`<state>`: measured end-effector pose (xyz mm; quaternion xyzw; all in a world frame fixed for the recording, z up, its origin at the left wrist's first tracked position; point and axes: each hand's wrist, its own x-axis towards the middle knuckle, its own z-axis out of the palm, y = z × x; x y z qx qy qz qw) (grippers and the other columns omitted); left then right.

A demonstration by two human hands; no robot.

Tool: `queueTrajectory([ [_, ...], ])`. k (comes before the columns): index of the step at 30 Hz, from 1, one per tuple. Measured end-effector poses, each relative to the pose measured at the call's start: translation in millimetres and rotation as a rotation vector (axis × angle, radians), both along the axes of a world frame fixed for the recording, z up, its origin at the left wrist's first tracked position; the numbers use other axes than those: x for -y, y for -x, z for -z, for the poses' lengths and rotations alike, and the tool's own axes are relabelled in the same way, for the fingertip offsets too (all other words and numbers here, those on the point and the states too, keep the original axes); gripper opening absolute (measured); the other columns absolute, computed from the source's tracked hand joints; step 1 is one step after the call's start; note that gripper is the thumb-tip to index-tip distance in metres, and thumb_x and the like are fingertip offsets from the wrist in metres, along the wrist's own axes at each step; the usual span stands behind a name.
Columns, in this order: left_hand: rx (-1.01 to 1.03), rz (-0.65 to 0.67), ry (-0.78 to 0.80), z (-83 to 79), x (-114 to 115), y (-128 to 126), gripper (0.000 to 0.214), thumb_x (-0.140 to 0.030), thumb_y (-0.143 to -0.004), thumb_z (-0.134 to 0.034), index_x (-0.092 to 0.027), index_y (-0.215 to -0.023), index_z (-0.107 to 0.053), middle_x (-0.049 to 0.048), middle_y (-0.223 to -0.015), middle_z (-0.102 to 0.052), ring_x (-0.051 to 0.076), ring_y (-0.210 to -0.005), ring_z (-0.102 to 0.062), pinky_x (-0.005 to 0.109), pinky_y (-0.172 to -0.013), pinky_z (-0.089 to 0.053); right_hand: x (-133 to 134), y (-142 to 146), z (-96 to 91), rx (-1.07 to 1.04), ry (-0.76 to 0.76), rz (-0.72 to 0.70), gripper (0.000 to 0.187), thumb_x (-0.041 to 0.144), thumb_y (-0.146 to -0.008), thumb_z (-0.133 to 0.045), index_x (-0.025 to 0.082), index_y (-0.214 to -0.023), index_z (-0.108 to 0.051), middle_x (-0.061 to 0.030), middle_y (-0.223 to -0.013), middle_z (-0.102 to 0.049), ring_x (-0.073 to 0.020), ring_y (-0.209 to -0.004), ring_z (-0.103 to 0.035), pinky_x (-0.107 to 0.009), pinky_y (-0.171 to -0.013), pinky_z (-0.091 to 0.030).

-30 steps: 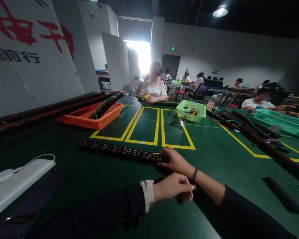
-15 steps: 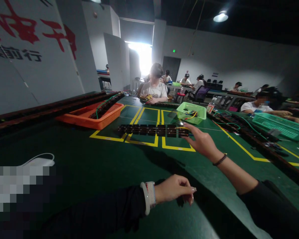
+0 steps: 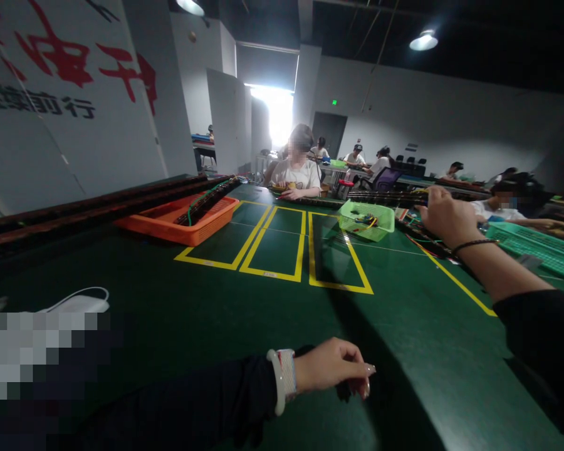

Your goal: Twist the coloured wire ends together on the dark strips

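My right hand (image 3: pixel 444 216) is raised over the right side of the green table (image 3: pixel 263 326), closed on the end of a long dark studded strip (image 3: pixel 380 196). The strip reaches out to the left, above a light green basket (image 3: pixel 365 219). My left hand (image 3: pixel 331 369) rests low on the table near me, fingers curled with the thumb against them. A small dark shape lies under its fingertips, and I cannot make out what it is. A white band sits on that wrist.
An orange basket (image 3: pixel 178 219) holds dark strips and a green wire at the left. Yellow taped rectangles (image 3: pixel 272 244) mark the table's middle. More long dark strips (image 3: pixel 75 210) line the left edge. A teal basket (image 3: pixel 540 247) stands right. A white device (image 3: pixel 78 304) lies near left. People sit across.
My right hand has lifted the dark strip off the table in front of me and carried it up and away to the right. My left hand has stayed put.
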<state>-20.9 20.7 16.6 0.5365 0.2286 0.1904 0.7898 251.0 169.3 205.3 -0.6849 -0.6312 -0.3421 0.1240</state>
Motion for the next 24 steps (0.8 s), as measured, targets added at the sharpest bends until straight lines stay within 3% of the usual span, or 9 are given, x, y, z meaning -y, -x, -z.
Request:
queueTrajectory([
  [3,0.01,-0.009,0.013,1.3,0.8,-1.9,0.038,-0.047,-0.065,-0.07,-0.013,-0.067,-0.053,-0.0004,-0.061,-0.059,0.01,-0.059,-0.055,0.028,-0.065,-0.041,-24.6,0.6,12.1,0.029,0.066,0.032,0.04,0.029,-0.095,-0.035,-0.001,-0.121,-0.038,-0.0297,-0.11,-0.049,-0.0289,-0.091,-0.055,-0.036,-0.068,-0.031],
  [8,0.03,-0.024,0.041,11.6,0.1,-6.0,0.042,-0.051,-0.061,-0.072,-0.013,-0.067,-0.054,-0.0002,-0.061,-0.059,0.01,-0.059,-0.056,0.028,-0.065,-0.042,-57.4,9.1,26.0,-0.094,0.108,0.109,0.032,0.018,-0.092,-0.038,-0.002,-0.117,-0.043,-0.0259,-0.105,-0.052,-0.0252,-0.088,-0.056,-0.031,-0.065,-0.029],
  [15,0.07,0.012,0.02,19.5,-3.3,-10.1,0.043,-0.052,-0.062,-0.069,-0.012,-0.062,-0.056,0.0005,-0.06,-0.058,0.009,-0.055,-0.053,0.027,-0.064,-0.041,-89.0,18.7,6.0,-0.175,0.116,0.131,0.022,0.013,-0.086,-0.048,0.001,-0.103,-0.054,-0.0221,-0.099,-0.057,-0.0212,-0.085,-0.056,-0.026,-0.062,-0.031],
  [24,0.07,0.035,-0.037,19.5,-4.8,-5.2,0.043,-0.055,-0.066,-0.067,-0.013,-0.062,-0.057,0.0019,-0.064,-0.058,0.011,-0.057,-0.051,0.028,-0.066,-0.041,-92.0,43.5,-2.0,-0.085,0.066,-0.014,0.03,0.016,-0.091,-0.039,-0.004,-0.111,-0.049,-0.0262,-0.094,-0.057,-0.0241,-0.086,-0.059,-0.031,-0.06,-0.028],
])
